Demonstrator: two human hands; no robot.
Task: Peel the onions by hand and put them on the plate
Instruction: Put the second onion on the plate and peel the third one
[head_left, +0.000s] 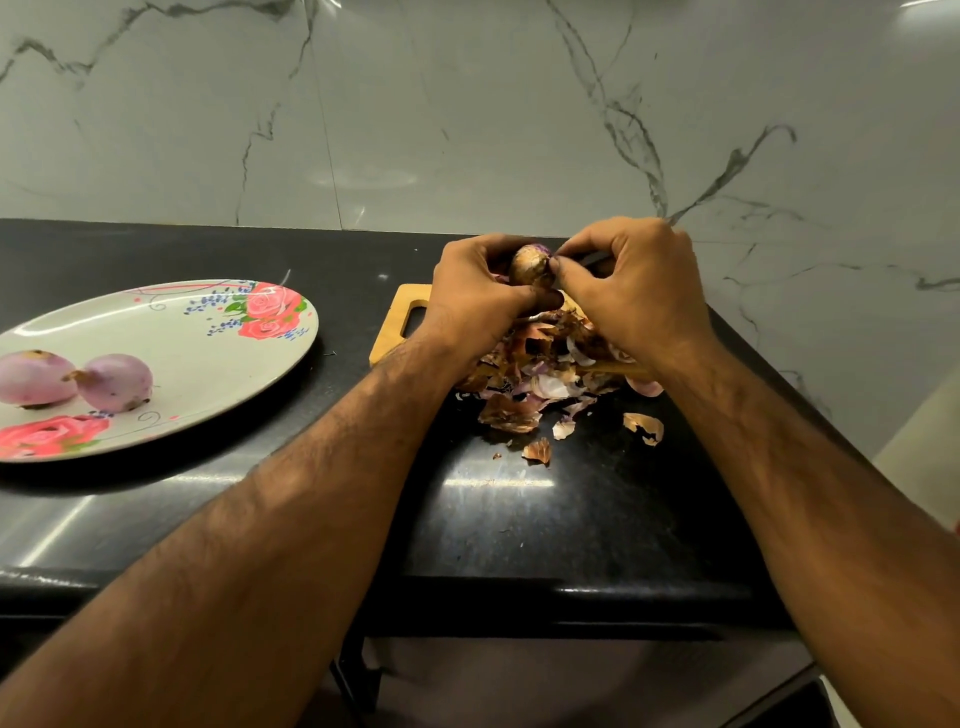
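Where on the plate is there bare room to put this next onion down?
The plate's middle and far half, beyond the two peeled onions, is bare. The cutting board is crowded with peels, which spill onto the counter.

No text, label, brand, number or sign can be read in the head view. The only printed surface is the plate, which bears a pattern of pink roses and small blue flowers, with no lettering.
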